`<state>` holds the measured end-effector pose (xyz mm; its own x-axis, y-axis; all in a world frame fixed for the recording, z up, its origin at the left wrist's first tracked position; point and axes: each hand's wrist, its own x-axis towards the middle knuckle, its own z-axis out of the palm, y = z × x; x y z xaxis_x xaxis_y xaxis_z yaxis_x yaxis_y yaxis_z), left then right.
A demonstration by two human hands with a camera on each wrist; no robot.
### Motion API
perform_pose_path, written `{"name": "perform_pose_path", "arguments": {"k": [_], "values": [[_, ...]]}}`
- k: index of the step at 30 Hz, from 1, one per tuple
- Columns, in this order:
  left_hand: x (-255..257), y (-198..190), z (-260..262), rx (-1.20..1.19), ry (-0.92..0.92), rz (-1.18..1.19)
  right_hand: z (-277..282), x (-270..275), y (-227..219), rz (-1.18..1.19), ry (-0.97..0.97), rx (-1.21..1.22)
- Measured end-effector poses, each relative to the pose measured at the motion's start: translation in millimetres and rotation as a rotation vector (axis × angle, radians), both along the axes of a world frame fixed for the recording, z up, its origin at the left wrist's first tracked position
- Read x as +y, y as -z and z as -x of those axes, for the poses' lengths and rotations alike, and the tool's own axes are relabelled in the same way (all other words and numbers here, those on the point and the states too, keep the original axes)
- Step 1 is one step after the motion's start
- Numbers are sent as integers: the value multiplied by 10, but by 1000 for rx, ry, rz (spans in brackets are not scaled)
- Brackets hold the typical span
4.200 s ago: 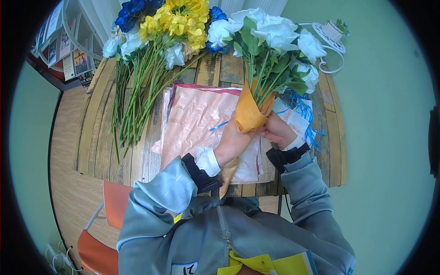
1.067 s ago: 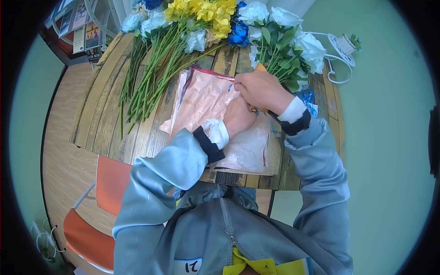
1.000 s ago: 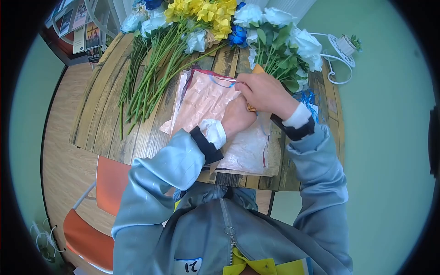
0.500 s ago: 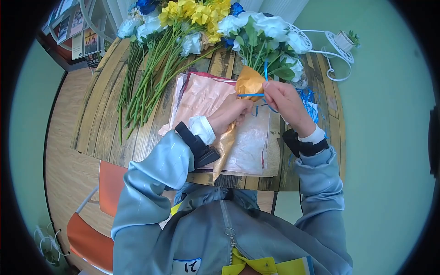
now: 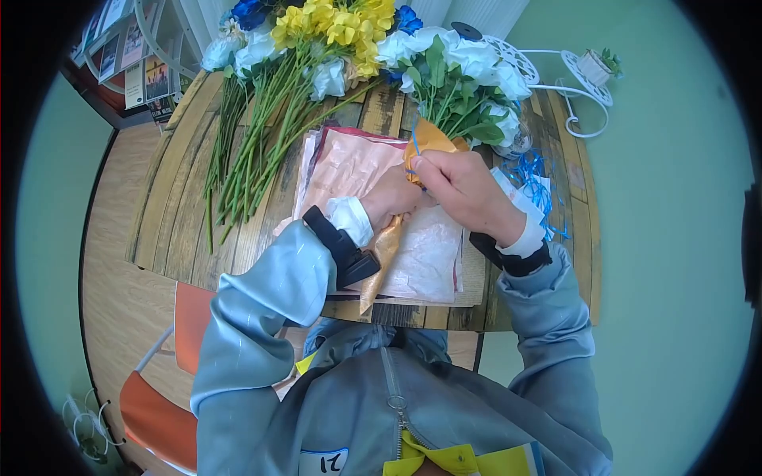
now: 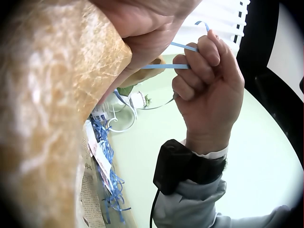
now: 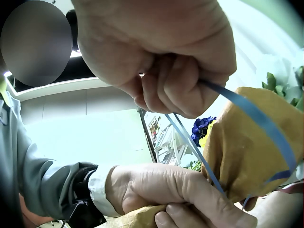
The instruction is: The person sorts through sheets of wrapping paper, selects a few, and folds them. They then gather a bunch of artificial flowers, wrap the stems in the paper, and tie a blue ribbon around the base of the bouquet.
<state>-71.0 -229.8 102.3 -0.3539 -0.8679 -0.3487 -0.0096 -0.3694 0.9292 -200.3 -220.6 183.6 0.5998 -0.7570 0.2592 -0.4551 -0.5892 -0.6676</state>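
A bunch of white roses (image 5: 472, 63) is wrapped in orange-brown paper (image 5: 429, 136), whose narrow tail (image 5: 382, 266) points toward the person's body. My left hand (image 5: 390, 198) grips the gathered neck of the wrap; in the right wrist view, the thumb of that left hand (image 7: 175, 190) lies along it. Curled fingers of my right hand (image 5: 470, 190) hold blue ribbon (image 6: 164, 66), with strands running taut from the right hand (image 6: 209, 80) to the neck. One ribbon loop (image 7: 259, 116) passes across the paper (image 7: 247, 142) in the right wrist view.
Pink and white wrapping sheets (image 5: 425, 262) lie under the hands on the wooden table (image 5: 182, 214). Long-stemmed yellow flowers (image 5: 333, 24) and others lie at the left. Shredded blue ribbon (image 5: 536, 190) is at the right, and a white metal stand (image 5: 591, 91) beyond.
Since half a second ago, my right hand has moved left across the wrap with the ribbon. The left hand has stayed near the neck. Earlier, both hands were gathered under the wrap.
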Motion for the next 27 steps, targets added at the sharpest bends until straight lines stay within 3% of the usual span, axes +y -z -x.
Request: {"name": "perform_pose_path", "arguments": {"k": [3,8,15,18,20,21,27], "values": [[-20,131,-2,-23,23,159,-94,26,-78,12,-32,-17],[-16,251,44,-83,-8,147,-334,-61,-83,119,-205,-5],[10,333,113,-187,-78,133,-491,-197,-42,96,-214,121],[14,372,119,-228,-110,124,-477,-323,-154,-39,-147,100],[7,396,121,-256,-128,121,-441,-447,-119,16,-64,-135],[5,413,127,-270,-135,119,-418,-431,-283,-230,-43,-103],[60,340,124,-245,-129,69,-540,-543,-522,-354,73,-127]]}}
